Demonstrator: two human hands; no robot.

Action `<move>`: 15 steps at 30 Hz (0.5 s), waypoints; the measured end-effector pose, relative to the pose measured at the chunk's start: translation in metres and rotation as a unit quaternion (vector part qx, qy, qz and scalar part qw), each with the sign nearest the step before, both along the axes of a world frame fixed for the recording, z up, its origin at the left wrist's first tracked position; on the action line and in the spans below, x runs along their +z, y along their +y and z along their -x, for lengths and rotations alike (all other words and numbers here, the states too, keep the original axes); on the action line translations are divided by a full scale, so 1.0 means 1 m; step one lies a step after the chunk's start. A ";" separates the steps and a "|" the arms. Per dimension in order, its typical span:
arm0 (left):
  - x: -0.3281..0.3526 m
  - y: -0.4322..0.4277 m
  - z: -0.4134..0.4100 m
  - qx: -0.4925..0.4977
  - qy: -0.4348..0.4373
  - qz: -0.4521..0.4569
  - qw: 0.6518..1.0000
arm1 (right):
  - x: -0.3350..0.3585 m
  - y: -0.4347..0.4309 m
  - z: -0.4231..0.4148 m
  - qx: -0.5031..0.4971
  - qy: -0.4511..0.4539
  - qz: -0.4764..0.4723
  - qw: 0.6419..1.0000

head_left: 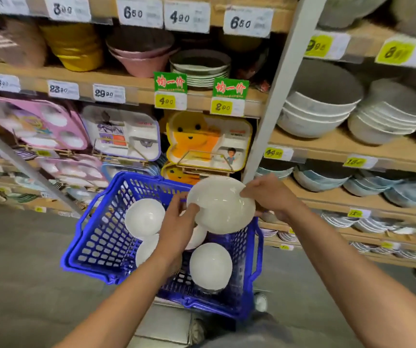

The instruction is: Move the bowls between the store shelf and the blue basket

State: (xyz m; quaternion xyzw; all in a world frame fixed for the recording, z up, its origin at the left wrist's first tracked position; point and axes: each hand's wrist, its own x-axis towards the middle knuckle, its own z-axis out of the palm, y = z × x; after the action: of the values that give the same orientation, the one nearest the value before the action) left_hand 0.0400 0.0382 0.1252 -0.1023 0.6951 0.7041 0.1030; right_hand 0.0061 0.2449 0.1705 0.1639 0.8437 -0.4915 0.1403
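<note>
A white bowl [223, 205] hangs tilted above the blue basket [94, 244], held between both hands. My left hand [178, 223] grips its left rim with the thumb over the edge. My right hand [268, 194] pinches its right rim from the far side. Inside the basket lie several more white bowls: one at the upper left [143, 217], one at the lower right [210, 266], and others partly hidden under my left hand and forearm. The basket rests on a low stand in front of the store shelf [340, 197].
Wooden shelves with price tags run left and right of a grey upright post [272, 101]. Stacks of grey and white bowls [320, 114] and pale blue bowls [322, 180] fill the right shelves. Children's divided plates [207, 140] stand behind the basket. Grey floor lies at the left.
</note>
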 end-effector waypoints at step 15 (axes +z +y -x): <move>0.121 0.179 -0.004 -0.207 -0.066 -0.183 0.959 | 0.088 0.165 -0.101 -0.193 0.114 0.249 0.942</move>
State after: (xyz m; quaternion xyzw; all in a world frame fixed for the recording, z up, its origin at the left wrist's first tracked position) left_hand 0.0444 0.2176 0.2459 0.0175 0.5520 0.7742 0.3091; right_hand 0.1076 0.4095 0.2583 0.2266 0.6571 -0.7187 -0.0177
